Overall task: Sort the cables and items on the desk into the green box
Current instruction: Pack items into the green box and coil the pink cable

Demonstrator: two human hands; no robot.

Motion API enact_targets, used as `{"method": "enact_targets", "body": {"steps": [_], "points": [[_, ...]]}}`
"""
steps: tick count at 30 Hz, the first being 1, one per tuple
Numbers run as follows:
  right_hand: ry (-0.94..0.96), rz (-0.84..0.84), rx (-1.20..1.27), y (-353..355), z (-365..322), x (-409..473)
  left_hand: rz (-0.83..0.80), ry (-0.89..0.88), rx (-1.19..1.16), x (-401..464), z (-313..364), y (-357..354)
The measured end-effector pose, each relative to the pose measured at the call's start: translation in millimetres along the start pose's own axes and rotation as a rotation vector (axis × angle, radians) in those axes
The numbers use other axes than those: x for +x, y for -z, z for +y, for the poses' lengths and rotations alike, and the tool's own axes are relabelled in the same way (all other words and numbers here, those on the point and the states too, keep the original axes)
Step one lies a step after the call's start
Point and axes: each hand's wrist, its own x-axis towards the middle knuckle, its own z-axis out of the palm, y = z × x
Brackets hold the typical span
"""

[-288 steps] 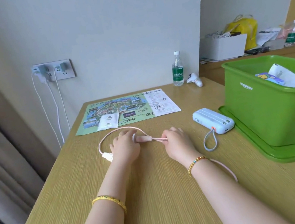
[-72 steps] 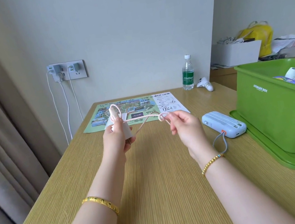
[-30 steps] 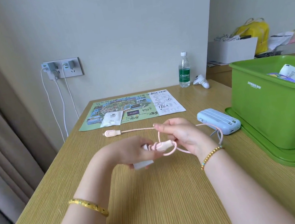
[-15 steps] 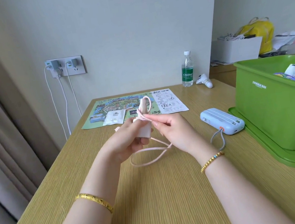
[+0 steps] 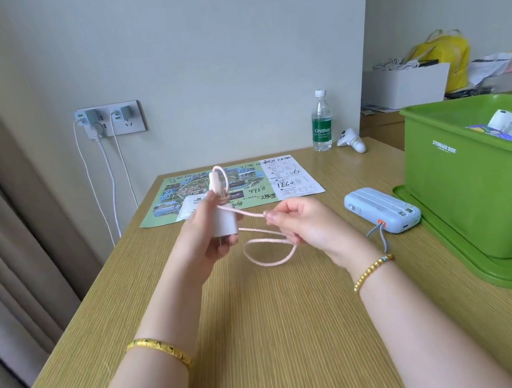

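Observation:
My left hand (image 5: 203, 239) is raised above the desk and grips a white charger plug (image 5: 224, 223), with a small loop of the pink cable standing up above it. My right hand (image 5: 306, 224) pinches the pink cable (image 5: 269, 251) between thumb and fingers, a little right of the plug. A loop of the cable hangs below both hands, over the desk. The green box (image 5: 478, 195) stands on its green lid at the right, with papers inside it. A light blue power bank (image 5: 382, 210) with a grey strap lies on the desk beside the box.
A printed map sheet (image 5: 247, 185) and a small white packet (image 5: 189, 206) lie at the back of the wooden desk (image 5: 284, 337). A water bottle (image 5: 321, 122) and a small white device (image 5: 350, 140) stand near the wall. Chargers with white cords fill a wall socket (image 5: 109, 119). A curtain hangs left.
My right hand has pulled away to the right of the plug, drawing the cable taut between the hands. The hanging loop has shifted right under my right hand.

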Motion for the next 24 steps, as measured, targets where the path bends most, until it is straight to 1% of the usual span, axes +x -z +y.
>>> {"method": "enact_targets", "body": {"steps": [1,3,5,6,8,11,13,15,17,18,19,20,21,22,23,24], "points": [[-0.066,-0.010,0.022,3,2,0,-0.042,-0.029,-0.051,0,0,3],[-0.165,0.026,0.024,9,6,1,-0.197,-0.095,-0.088,-3,0,5],[-0.214,0.105,0.033,13,8,3,-0.389,-0.138,-0.027,-9,1,5],[-0.225,0.152,0.055,14,8,4,-0.467,-0.143,0.027,-11,2,4],[-0.234,0.210,0.081,16,9,4,-0.559,-0.132,0.144,-16,4,4],[-0.247,0.150,0.004,15,7,3,-0.673,-0.104,0.380,-25,7,4],[-0.248,0.140,-0.071,14,6,2,-0.715,-0.027,0.647,-31,11,0],[-0.230,0.179,-0.113,13,6,1,-0.687,0.043,0.922,-34,11,-6],[-0.177,0.209,-0.113,11,5,0,-0.590,-0.035,1.225,-31,3,-16],[-0.131,0.204,-0.101,9,4,-1,-0.497,-0.109,1.382,-28,-3,-21],[-0.080,0.188,-0.086,8,3,0,-0.366,-0.178,1.509,-25,-8,-24],[-0.032,0.163,-0.070,7,1,-1,-0.224,-0.224,1.573,-22,-13,-27],[0.006,0.129,-0.058,5,-1,-1,-0.092,-0.245,1.566,-19,-15,-27],[0.032,0.092,-0.057,4,-2,-1,0.009,-0.256,1.500,-17,-15,-25],[0.053,0.054,-0.069,2,-3,-1,0.058,-0.246,1.384,-14,-13,-22],[0.073,0.021,-0.095,0,-3,-1,0.059,-0.222,1.207,-12,-9,-18]]}}
